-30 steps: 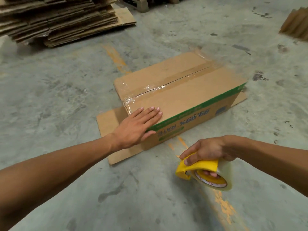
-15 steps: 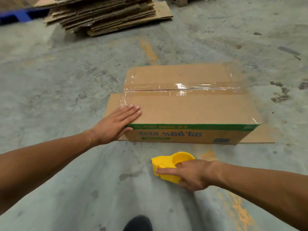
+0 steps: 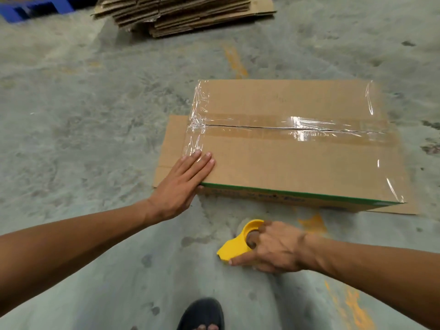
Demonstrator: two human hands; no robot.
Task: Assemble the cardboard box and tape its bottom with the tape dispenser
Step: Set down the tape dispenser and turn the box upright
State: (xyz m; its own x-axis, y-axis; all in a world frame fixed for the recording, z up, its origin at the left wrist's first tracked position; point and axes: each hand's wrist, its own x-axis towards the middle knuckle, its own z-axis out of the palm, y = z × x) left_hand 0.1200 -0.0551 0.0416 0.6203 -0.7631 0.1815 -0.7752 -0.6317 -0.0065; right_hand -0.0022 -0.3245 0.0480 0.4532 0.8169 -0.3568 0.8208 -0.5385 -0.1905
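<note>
Left hand flat, fingers straight, pressing taped brown cardboard box corner; right hand curled, gripping yellow plastic tape dispenser.

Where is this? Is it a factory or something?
Probably a warehouse or packing area. The floor is bare, stained concrete with worn yellow paint marks, a stack of flattened cardboard waits at the back, and a cardboard box is being taped right on the ground.
</note>
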